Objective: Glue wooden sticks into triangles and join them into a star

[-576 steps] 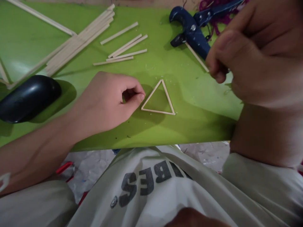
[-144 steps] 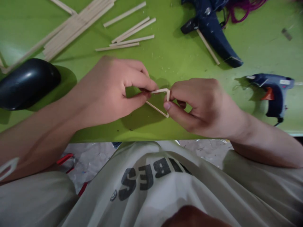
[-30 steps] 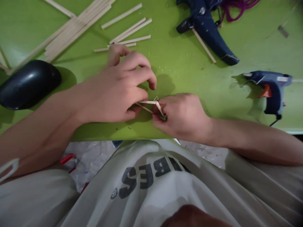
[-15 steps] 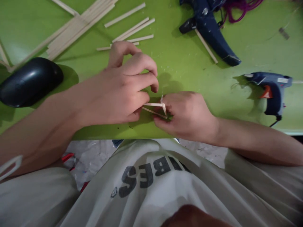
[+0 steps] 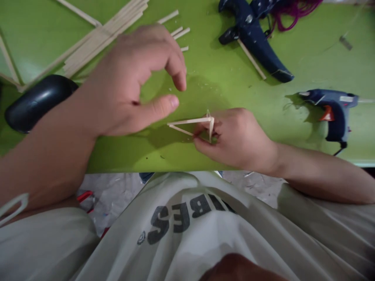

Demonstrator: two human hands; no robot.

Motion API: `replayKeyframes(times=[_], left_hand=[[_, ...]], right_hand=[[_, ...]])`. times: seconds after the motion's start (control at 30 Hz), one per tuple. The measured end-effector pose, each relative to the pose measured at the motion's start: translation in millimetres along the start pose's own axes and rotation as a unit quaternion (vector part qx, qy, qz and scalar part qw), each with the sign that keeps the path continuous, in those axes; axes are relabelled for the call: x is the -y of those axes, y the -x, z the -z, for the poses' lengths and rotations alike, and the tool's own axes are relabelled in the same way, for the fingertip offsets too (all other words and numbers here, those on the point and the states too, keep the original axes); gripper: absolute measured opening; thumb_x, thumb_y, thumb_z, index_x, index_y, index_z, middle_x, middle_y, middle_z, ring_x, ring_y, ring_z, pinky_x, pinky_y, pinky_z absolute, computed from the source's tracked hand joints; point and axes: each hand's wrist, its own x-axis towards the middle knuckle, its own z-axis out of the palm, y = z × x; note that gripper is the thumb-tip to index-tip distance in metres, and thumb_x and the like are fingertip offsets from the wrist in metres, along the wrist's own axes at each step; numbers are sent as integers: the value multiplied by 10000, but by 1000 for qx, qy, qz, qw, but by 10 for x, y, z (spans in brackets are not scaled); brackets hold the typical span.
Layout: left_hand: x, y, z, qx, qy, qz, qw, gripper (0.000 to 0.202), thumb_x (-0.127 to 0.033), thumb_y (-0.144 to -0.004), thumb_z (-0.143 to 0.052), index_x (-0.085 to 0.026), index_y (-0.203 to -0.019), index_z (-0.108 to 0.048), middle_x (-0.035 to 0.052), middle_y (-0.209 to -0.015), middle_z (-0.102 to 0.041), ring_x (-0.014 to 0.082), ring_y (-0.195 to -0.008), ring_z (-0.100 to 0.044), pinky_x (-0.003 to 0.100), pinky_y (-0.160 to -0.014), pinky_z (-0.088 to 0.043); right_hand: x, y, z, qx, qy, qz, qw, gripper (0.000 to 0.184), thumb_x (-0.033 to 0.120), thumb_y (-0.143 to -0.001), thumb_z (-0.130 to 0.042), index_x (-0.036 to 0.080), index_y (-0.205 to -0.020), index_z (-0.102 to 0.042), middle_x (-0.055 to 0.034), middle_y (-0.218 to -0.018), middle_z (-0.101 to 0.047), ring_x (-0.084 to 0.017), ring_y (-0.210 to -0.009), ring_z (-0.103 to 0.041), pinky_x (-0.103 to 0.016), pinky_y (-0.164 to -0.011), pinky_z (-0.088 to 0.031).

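Observation:
Between the fingers of my right hand point(image 5: 241, 138) is a small frame of joined wooden sticks point(image 5: 190, 121), its narrow end pointing left over the table. A thin clear strand stands up at the frame's corner, near my fingers. My left hand point(image 5: 137, 74) holds nothing; its thumb and fingers are apart and curved above the table, up and left of the frame. Several short wooden sticks point(image 5: 182, 33) lie partly hidden behind my left hand.
A bundle of long wooden sticks point(image 5: 102, 35) lies at the upper left, beside a black computer mouse point(image 5: 38, 102). A small glue gun point(image 5: 336, 111) is on the right. Farther back lie a dark blue tool point(image 5: 258, 43) and purple cord point(image 5: 295, 15). The green table's point(image 5: 117, 166) front edge is near my shirt.
My left hand has let go of the stick frame and moved up and left, its fingers spreading. The frame, still in my right hand, has shifted slightly, showing its left end.

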Motion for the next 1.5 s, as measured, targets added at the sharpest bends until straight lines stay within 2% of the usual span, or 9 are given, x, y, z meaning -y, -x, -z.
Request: replayKeyframes(times=[0.07, 0.27, 0.43, 0.5, 0.6, 0.87, 1.07, 1.4, 1.5], left_hand=[[61, -5, 21, -12, 27, 10, 1000, 298, -373, -1129, -534, -213, -1241, -758, 117, -1359, -752, 336, -1357, -702, 540, -1222, -550], [251, 13, 19, 101, 80, -45, 991, 472, -320, -1028, -657, -456, -1472, -737, -61, -1406, -820, 272, -1191, -797, 443, -1055, -652], [253, -17, -13, 128, 96, -51, 986, 197, -426, -1039, -746, -484, -1210, -826, -61, -1169, -850, 249, -961, -791, 416, -836, -652], [239, -34, -12, 116, 121, -50, 985, 95, -427, -1025, -776, -478, -1073, -840, -68, -1036, -848, 237, -862, -783, 422, -771, -634], [225, -27, -2, 73, 134, -56, 987, 164, -334, -1022, -767, -478, -1016, -847, -87, -966, -846, 222, -835, -792, 423, -777, -638], [233, 38, 16, 22, 27, -65, 997, 205, -284, -1069, -718, -434, -1101, -855, -52, -1020, -865, 235, -862, -807, 439, -746, -659], [116, 23, 78, 3, 3, -89, 996, 191, -304, -1127, -672, -336, -1148, -859, 10, -1073, -849, 238, -917, -798, 430, -813, -686], [83, 5, 66, -39, 50, -65, 996, 175, -375, -1059, -744, -495, -1071, -871, -46, -977, -840, 256, -832, -769, 473, -795, -682], [73, 11, 53, -38, 42, -78, 995, 139, -379, -1090, -719, -423, -1105, -849, -15, -996, -837, 240, -881, -793, 464, -812, -686]], right_hand=[[-48, 32, 65, -38, -25, 30, 999, 188, 269, -1005, -714, 203, -948, -881, -26, -819, -810, -150, -678, -633, -332, -671, -416], [-99, 103, 285, -108, -33, 122, 986, 167, 230, -973, -785, 231, -806, -791, 31, -650, -686, -107, -547, -528, -320, -591, -450], [-74, 91, 332, -139, -56, 166, 975, 279, 159, -914, -819, 214, -676, -684, 42, -651, -678, -80, -571, -545, -266, -548, -448], [-65, 89, 338, -141, -76, 163, 973, 283, 136, -887, -842, 195, -663, -679, 38, -655, -676, -63, -557, -497, -256, -510, -407], [-49, 99, 372, -124, -82, 158, 976, 262, 94, -899, -843, 184, -692, -709, 26, -668, -682, -62, -562, -471, -269, -483, -366], [-38, 90, 422, -117, -62, 181, 975, 305, 65, -921, -845, 201, -704, -679, 44, -646, -646, -50, -554, -468, -253, -476, -378], [-52, 87, 423, -127, -70, 175, 974, 172, 97, -933, -842, 212, -833, -764, 55, -657, -658, -49, -533, -473, -266, -482, -370], [-80, 76, 430, -122, -50, 180, 975, 215, 113, -1000, -812, 241, -853, -721, 51, -699, -632, -84, -593, -464, -308, -547, -405], [-72, 85, 415, -125, -56, 179, 974, 262, 133, -1016, -799, 247, -804, -698, 48, -721, -671, -92, -590, -503, -313, -555, -451]])
